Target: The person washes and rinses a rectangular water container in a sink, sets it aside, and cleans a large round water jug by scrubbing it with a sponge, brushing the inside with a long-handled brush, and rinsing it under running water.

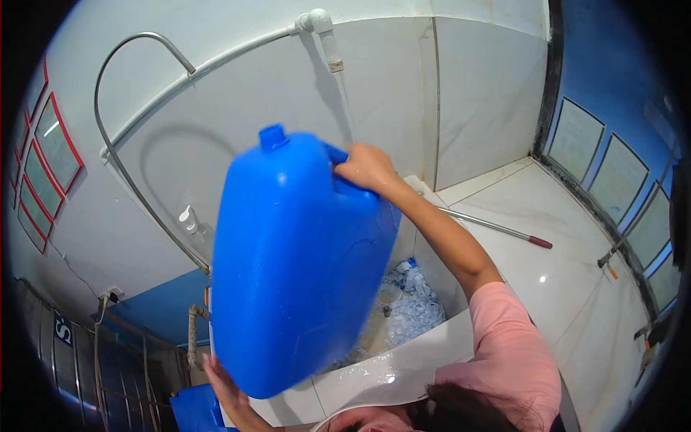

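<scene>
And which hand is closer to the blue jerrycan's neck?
Right. The right hand grips the handle of the blue jerrycan, near its neck; the left hand is farther away, down by the base.

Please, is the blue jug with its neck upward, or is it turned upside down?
Neck upward: the blue jug has its short neck at the top end, where the right hand grips it.

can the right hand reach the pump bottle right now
Probably not: the right hand grips the blue jug, which in this view lies between it and the pump bottle.
</scene>
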{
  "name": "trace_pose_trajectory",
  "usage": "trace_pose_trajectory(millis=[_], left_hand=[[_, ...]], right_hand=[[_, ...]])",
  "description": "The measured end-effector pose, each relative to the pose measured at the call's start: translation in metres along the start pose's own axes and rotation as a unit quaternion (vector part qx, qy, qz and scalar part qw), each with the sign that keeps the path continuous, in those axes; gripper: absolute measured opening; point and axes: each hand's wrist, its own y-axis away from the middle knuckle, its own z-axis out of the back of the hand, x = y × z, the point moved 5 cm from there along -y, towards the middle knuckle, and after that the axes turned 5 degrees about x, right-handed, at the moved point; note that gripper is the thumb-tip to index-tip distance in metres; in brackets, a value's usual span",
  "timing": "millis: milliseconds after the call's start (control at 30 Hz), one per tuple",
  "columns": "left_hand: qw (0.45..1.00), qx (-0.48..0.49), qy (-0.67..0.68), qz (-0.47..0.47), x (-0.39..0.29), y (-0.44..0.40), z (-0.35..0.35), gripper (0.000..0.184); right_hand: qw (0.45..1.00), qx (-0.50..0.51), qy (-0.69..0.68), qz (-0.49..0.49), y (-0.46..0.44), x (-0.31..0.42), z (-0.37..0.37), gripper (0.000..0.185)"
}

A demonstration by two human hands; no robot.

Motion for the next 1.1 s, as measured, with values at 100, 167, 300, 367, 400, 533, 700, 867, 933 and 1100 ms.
trace_pose_trajectory(millis=[100,167,300,367,400,533,700,867,933,1100], left_hand=[[0.997,0.017,0.009,-0.080,-0.011,-0.004,-0.037,0.052],[0.995,-0.032,-0.060,-0.073,0.033,-0.032,-0.007,0.055],[1.000,-0.020,-0.008,0.000,0.071,-0.014,0.006,0.048],[0.998,-0.042,-0.044,-0.031,0.041,-0.002,0.029,0.048],[0.999,-0.004,-0.023,-0.037,0.011,0.003,0.005,0.047],[0.996,-0.018,0.001,-0.085,-0.014,0.000,-0.029,0.046],[0.996,-0.082,0.016,-0.027,0.073,-0.010,-0.016,0.039],[0.997,-0.010,-0.014,-0.077,-0.004,0.002,-0.013,0.050],[0.996,-0.032,0.011,-0.081,-0.022,-0.003,-0.035,0.051],[0.993,-0.088,0.024,-0.080,0.059,-0.041,-0.003,0.045]], right_hand=[[0.997,-0.060,-0.056,0.005,0.005,0.001,0.021,0.040],[0.987,-0.118,-0.082,0.066,0.004,0.001,0.022,0.040],[0.997,-0.002,0.075,-0.010,-0.016,-0.023,-0.022,0.040],[0.998,0.020,0.067,-0.001,-0.007,-0.011,-0.007,0.041],[1.000,0.003,0.028,-0.002,0.000,-0.005,0.005,0.041],[0.997,-0.054,-0.061,0.003,-0.002,0.002,0.024,0.040],[0.998,-0.016,0.058,-0.009,-0.019,-0.010,-0.012,0.040],[1.000,-0.026,0.008,0.011,0.006,0.015,0.015,0.043],[0.999,-0.042,-0.014,0.008,-0.012,0.007,0.018,0.044],[0.999,-0.040,0.010,-0.021,-0.039,-0.026,-0.024,0.049]])
